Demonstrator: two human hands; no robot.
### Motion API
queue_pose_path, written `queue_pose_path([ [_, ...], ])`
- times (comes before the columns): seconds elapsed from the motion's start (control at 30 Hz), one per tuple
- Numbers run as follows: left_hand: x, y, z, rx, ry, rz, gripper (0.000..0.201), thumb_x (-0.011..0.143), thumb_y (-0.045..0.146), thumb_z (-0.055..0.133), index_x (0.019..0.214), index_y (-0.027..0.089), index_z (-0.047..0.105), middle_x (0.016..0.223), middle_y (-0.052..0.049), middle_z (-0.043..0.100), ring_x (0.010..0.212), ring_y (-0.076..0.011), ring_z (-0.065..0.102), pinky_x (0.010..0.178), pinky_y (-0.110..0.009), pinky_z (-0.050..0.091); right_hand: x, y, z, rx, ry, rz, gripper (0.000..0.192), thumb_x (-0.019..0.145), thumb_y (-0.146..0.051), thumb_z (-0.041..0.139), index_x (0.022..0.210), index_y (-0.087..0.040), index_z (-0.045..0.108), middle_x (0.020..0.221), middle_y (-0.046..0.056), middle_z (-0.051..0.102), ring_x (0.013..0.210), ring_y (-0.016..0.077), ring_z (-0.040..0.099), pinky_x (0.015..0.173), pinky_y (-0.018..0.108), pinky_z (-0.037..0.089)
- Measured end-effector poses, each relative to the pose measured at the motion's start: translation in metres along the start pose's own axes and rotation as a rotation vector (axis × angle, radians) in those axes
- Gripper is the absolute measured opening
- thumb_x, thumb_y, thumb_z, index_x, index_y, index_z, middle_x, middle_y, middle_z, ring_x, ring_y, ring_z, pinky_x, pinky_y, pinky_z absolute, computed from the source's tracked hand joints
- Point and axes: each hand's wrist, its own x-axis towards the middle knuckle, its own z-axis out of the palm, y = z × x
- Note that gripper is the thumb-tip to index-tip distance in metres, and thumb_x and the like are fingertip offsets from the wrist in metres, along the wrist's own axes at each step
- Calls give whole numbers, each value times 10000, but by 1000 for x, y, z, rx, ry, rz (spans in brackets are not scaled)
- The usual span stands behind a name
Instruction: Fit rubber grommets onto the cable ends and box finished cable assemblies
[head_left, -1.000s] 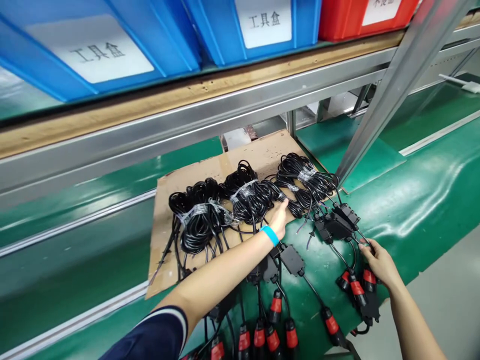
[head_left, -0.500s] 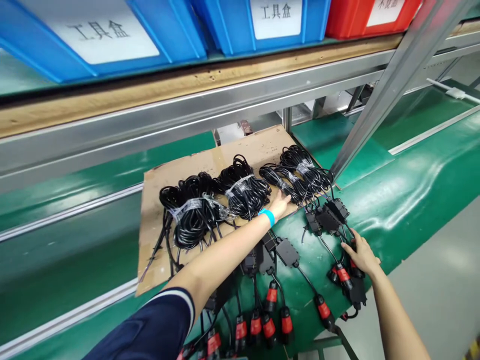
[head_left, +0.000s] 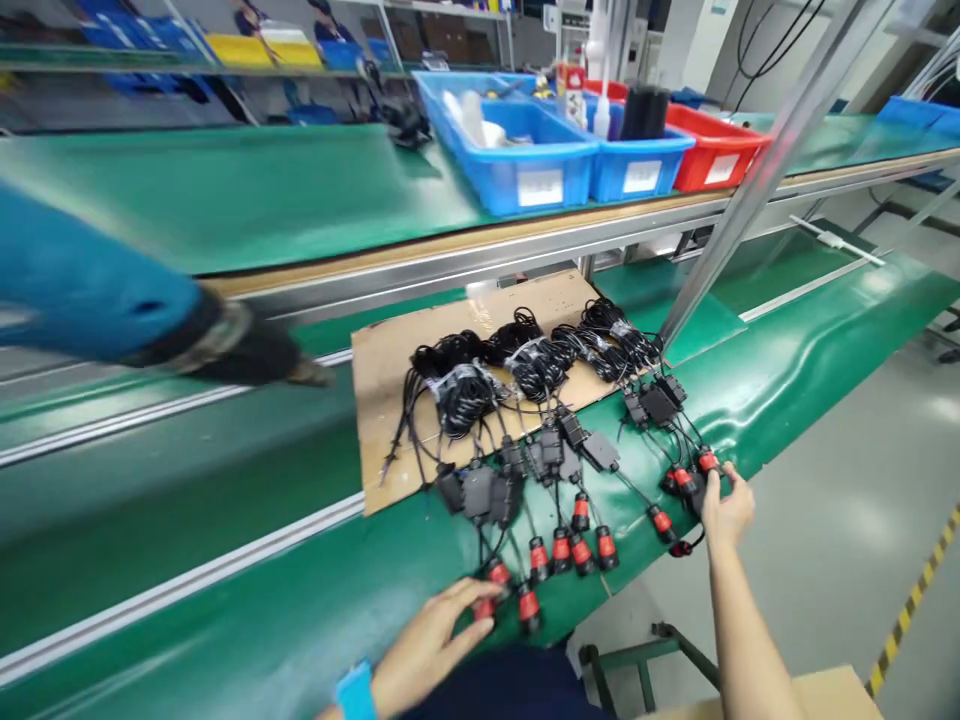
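Black connectors [head_left: 606, 548] bear red bands. Your left hand [head_left: 429, 640] is at one, grip undeterminable; your right hand [head_left: 727, 515] has fingers apart.

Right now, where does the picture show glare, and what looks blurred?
Head view: glare streaks the green mat at right. Head view: the blue-and-black tool at left is smeared; the white labels are too soft to read; the red-banded connectors look clearer.

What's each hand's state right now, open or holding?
Left hand: fingers around a red-and-black cylindrical connector; firm grip can't be told.
Right hand: fingers at another red-and-black connector; grip can't be told.
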Motion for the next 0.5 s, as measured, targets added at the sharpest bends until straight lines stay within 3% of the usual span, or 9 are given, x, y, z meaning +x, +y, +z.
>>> queue_pose_path([
  [0.07,-54,-28,10,-9,36,-13,375,937,525,565,1233,345,708,1200,-41,751,1069,-258,723,960,-369,589,-73,-50,12,75,6,-103,599,1018,-503,249,1290,-71,562,1241,271,607,1242,365,522,1092,584,347],
  [0.13,-104,-49,12,-44,96,-34,374,955,519,525,1219,334,715,1169,-39,765,1023,-245,740,939,-356,603,-163,-111,37,171,-131,-293,452,1013,-441,351,1146,-128,649,1114,208,680,1111,312,609,1033,494,435],
  [0.27,-210,-86,-5,-34,322,-92,386,957,494,529,1233,295,712,1231,-61,745,1111,-255,717,1016,-389,576,-360,-237,95,327,-627,-782,265,991,-288,460,1045,-215,710,978,76,756,925,197,692,887,312,520],
  [0.33,-270,-115,-10,-18,434,-133,380,943,509,550,1202,293,727,1235,-60,744,1154,-271,703,1038,-416,568,-441,-288,116,354,-881,-1018,189,953,-310,564,1026,-240,724,923,21,767,872,168,703,832,261,521],
  [0.4,-334,-155,-1,-41,509,-193,383,927,529,569,1193,306,731,1221,-48,752,1147,-282,712,1024,-431,582,-498,-325,129,353,-1104,-1222,161,890,-381,675,986,-268,739,888,-22,769,846,154,705,763,227,512],
  [0.5,-426,-228,36,-139,576,-281,392,866,557,622,1217,409,713,1207,3,764,1082,-313,745,958,-470,622,-542,-359,139,309,-1304,-1383,172,871,-394,706,992,-279,749,900,-27,772,854,155,706,777,237,505],
])
